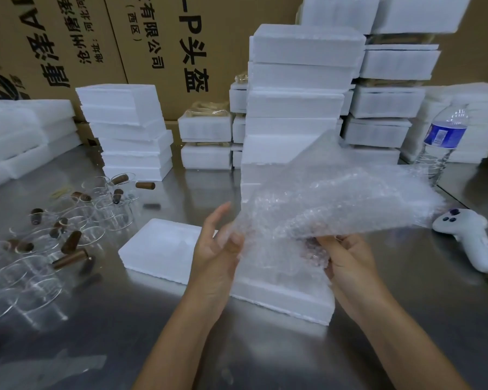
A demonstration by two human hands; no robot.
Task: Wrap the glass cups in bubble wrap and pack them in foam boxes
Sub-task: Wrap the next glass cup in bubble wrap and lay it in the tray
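A sheet of bubble wrap [341, 192] is lifted over the table's middle. My left hand [214, 249] pinches its left edge between thumb and fingers, the other fingers spread. My right hand [347, 257] grips the wrap's lower part from beneath, fingers curled into it. Under the wrap lies an open foam box [290, 302]; its inside is hidden by the sheet. A foam lid [158, 249] lies flat to its left. Several glass cups with brown wooden handles [68, 220] stand and lie at the left on the steel table [265, 361].
Tall stacks of white foam boxes [302, 88] rise behind the wrap, with more stacks at the left [130, 130] and right. A water bottle [443, 139] stands at the right. A white controller [471, 237] lies at the right edge. Cardboard cartons [96, 38] form the back wall.
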